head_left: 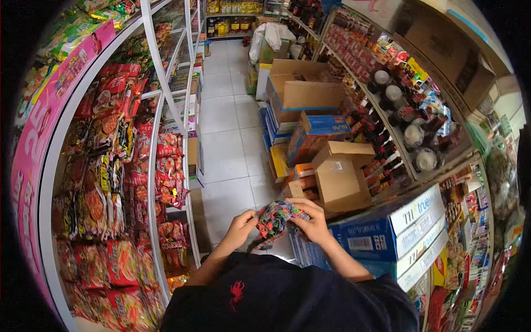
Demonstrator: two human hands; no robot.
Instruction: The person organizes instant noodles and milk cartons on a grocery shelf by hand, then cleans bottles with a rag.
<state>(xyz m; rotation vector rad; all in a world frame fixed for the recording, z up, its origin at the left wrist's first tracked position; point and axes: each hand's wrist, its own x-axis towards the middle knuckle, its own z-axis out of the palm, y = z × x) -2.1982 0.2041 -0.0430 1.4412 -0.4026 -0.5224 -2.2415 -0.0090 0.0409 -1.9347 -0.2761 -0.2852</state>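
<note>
A crumpled cloth (272,222) with a dark pattern of red, green and blue is bunched up in front of my chest. My left hand (241,229) pinches its left side between thumb and fingers. On the other side, my right hand (312,220) is closed on the cloth's right edge, fingers curled over the top. A dark strip of it hangs down below, near my left wrist. The folds hide whether anything is wrapped inside.
Shelves of red noodle packets (123,260) line the left. Tiled floor (224,155) runs ahead between the shelves. Open cardboard boxes (343,180) and stacked blue milk cartons (365,243) stand close on my right, beside shelves of bottles (381,160).
</note>
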